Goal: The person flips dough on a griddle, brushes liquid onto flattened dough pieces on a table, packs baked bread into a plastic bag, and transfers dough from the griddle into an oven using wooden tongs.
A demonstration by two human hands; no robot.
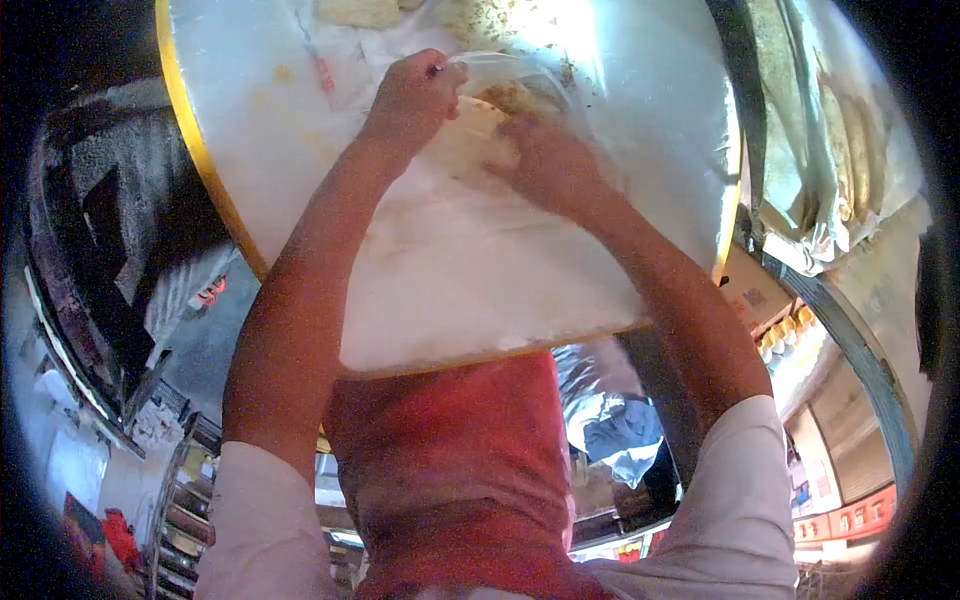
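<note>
My left hand [412, 108], at the upper middle of the head view, is closed on the edge of a clear plastic bag [500, 62]. Beside it lies a pale, flat piece that looks like flatbread [462, 140], with a browned patch near the bag. My right hand [550, 165] is at the right side of this piece, its fingers bent against it and smeared by motion. Whether those fingers grip the piece or only touch it, I cannot tell. How much of the piece is inside the bag is also unclear.
Under my hands is a white tabletop [480, 290] with a yellow edge. More pale bread-like pieces [358, 12] and brown crumbs lie at its far side. Cloth-like wrapped material [835, 140] stands to the right, with eggs [785, 335] below it.
</note>
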